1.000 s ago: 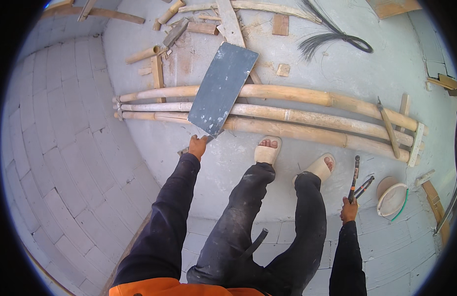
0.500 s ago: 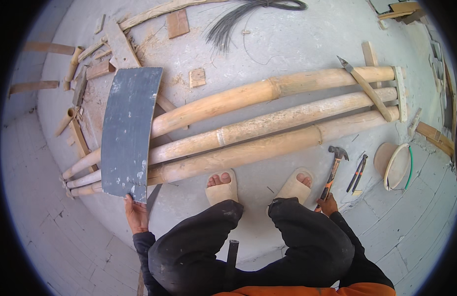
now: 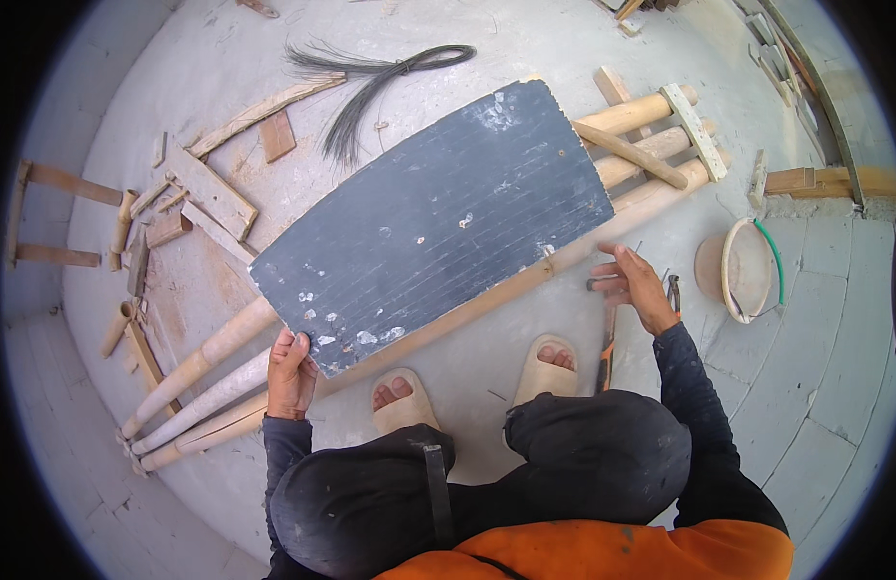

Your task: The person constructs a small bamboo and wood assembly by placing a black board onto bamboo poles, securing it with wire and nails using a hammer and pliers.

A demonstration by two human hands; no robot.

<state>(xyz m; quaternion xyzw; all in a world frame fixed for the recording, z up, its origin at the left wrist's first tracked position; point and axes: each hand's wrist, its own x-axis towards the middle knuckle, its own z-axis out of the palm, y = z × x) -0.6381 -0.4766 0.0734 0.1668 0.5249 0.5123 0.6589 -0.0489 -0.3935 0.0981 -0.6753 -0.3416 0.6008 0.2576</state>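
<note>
A large dark grey board (image 3: pixel 438 222), spotted with white marks, lies slantwise across three bamboo poles (image 3: pixel 206 362). My left hand (image 3: pixel 291 375) pinches its near left corner, thumb on top. My right hand (image 3: pixel 636 290) is raised beside the board's right near edge, fingers apart, and I make out nothing firmly held in it. Below that hand is a hammer, its orange-and-black handle (image 3: pixel 607 353) showing and its head partly hidden by the fingers. Pincers (image 3: pixel 673 292) lie just right of the hand, mostly covered by it.
A wooden-handled tool (image 3: pixel 641 159) rests across the poles, its head under the board. A pale crosspiece (image 3: pixel 694 132) joins their right ends. A bucket (image 3: pixel 743 271) stands right. Black wire (image 3: pixel 370 82) and wood scraps (image 3: pixel 211 193) lie beyond. My sandalled feet are close to the poles.
The board has swung right and turned to lie lengthwise over the poles. My right hand has left the hammer's handle end and moved up toward the board; my left hand still grips the board.
</note>
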